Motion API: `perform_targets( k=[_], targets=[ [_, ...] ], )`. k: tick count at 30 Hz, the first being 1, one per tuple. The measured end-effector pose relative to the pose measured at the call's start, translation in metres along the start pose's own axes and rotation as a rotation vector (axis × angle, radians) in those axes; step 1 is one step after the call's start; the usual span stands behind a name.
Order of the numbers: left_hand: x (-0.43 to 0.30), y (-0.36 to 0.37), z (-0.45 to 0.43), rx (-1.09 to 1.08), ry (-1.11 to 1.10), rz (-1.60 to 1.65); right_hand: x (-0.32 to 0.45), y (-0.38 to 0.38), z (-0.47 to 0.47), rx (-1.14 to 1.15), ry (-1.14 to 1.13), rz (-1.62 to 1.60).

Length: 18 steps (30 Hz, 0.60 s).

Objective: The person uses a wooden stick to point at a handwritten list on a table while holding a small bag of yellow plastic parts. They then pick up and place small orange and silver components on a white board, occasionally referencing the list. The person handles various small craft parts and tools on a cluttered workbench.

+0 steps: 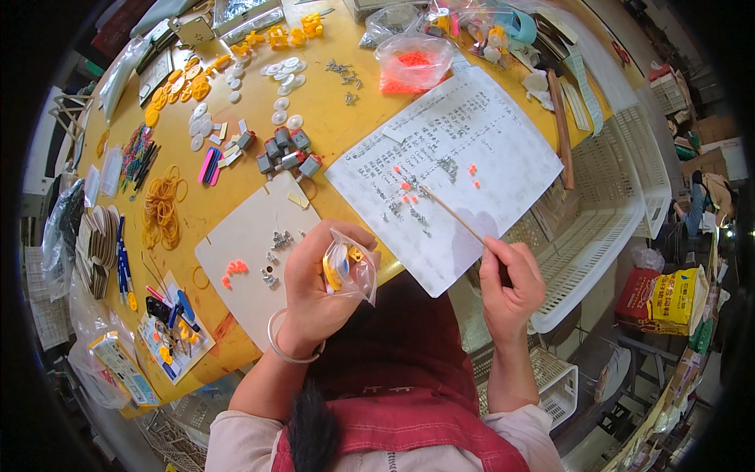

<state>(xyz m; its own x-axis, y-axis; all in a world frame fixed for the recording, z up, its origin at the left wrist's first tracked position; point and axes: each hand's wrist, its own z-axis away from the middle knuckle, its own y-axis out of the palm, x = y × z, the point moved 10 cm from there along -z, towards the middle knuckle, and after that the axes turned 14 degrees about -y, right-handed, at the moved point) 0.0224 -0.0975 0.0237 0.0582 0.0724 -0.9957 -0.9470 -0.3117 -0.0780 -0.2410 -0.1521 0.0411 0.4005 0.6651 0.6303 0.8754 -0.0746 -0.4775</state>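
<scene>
My left hand (315,280) grips a small clear plastic bag (360,277) with yellow, white and blue parts inside. A thin wooden stick (454,214) is pinched in my right hand (512,283). The stick's far tip meets a small cluster of screws (413,180) on a large white sheet with handwriting (507,147). Orange bits (472,169) and more small screws (417,217) are scattered over that sheet. Left of my left hand, a pale board (236,301) bears orange bits (235,267) and metal screws (269,278).
Small motors (289,150), white discs (286,74), yellow wheels (177,85) and rubber bands (162,209) cover the yellow table. A bag of orange bits (413,65) sits at the back. White plastic crates (613,194) stand beyond the right edge. A person (708,197) is farther right.
</scene>
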Motion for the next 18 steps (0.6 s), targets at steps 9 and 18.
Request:
perform_targets(
  k=[9,18],
  targets=[
    [0.002,0.000,0.000,0.010,-0.003,-0.005,0.002,0.004,-0.011,0.002,-0.054,0.005],
    [0.002,-0.001,0.000,0.018,-0.014,-0.011,0.001,0.006,-0.013,0.030,-0.049,0.031]
  ],
)
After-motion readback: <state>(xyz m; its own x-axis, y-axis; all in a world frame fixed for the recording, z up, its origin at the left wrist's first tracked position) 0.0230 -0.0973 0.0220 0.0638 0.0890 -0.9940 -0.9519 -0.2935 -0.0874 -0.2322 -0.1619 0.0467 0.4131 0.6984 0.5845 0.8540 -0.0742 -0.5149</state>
